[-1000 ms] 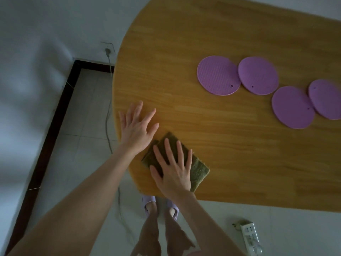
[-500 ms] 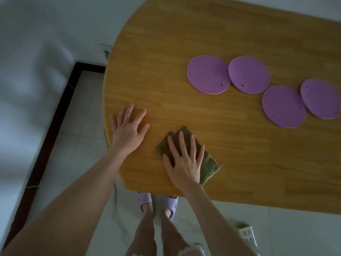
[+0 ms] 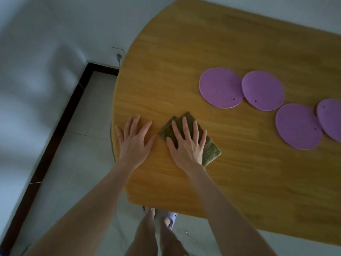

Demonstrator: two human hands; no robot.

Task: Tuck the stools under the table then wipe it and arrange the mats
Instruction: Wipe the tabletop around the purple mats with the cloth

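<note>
A folded green cloth (image 3: pixel 211 150) lies on the wooden table (image 3: pixel 221 43) near its rounded left end. My right hand (image 3: pixel 187 143) presses flat on the cloth with straight, spread fingers. Just left of it, my left hand (image 3: pixel 134 139) rests flat on the bare wood by the table's edge. Several round purple mats lie in a loose row further right: one (image 3: pixel 220 87), a second (image 3: pixel 263 90) overlapping it, a third (image 3: pixel 298 126), and another (image 3: pixel 330 117) cut off by the frame edge. No stools are in view.
White walls and a dark baseboard (image 3: pixel 60 119) border the tiled floor (image 3: pixel 79 154) to the left. A plug and cable (image 3: pixel 119 57) hang at the wall behind the table's end. My legs and slippers (image 3: pixel 171 218) stand under the near edge.
My right hand has slid the cloth further onto the table, away from the near edge. My left hand stays flat beside it near the table's left end.
</note>
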